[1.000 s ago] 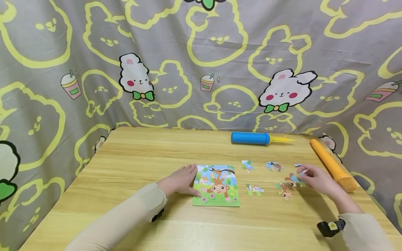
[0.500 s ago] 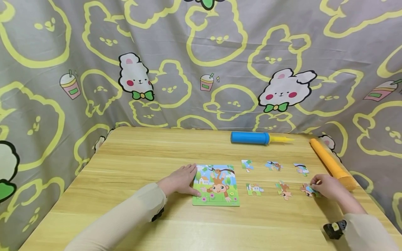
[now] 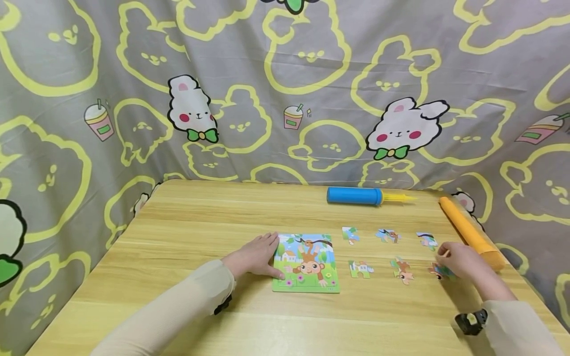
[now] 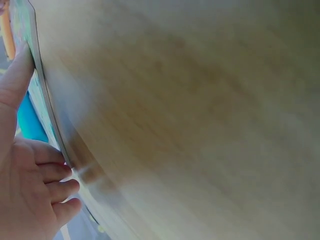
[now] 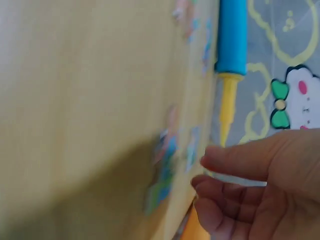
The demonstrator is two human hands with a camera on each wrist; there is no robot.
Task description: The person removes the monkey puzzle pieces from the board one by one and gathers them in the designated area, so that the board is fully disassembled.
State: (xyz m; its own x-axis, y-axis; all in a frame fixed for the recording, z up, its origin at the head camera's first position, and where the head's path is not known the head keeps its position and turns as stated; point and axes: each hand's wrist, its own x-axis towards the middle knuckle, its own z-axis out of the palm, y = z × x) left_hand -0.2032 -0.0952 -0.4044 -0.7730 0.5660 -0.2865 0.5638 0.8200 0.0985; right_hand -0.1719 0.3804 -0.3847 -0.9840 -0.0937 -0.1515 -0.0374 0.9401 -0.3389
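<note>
A square puzzle board [image 3: 307, 262] with a hanging monkey picture lies on the table. My left hand [image 3: 255, 254] rests at its left edge, thumb laid over the face and the other fingers along the side; the left wrist view shows that hand [image 4: 32, 185] against the board's edge. To the right, my right hand [image 3: 460, 262] hovers just over a monkey-face jigsaw piece [image 3: 438, 271]. In the right wrist view that hand [image 5: 250, 190] has bent fingers and holds nothing, apart from the piece [image 5: 162, 170] on the table.
More jigsaw pieces lie loose in two rows: a sky piece [image 3: 350, 235], a branch piece [image 3: 388, 235], another branch piece [image 3: 426, 240], a house piece [image 3: 360, 269] and a monkey piece [image 3: 403, 271]. Behind them lies a blue hand pump [image 3: 355, 195]; an orange tube [image 3: 472, 232] lies at the right.
My right hand moves the monkey-face piece right, away from the neighbouring monkey piece, sets it down at the lower row's right end, and lifts off it. My left hand stays on the board.
</note>
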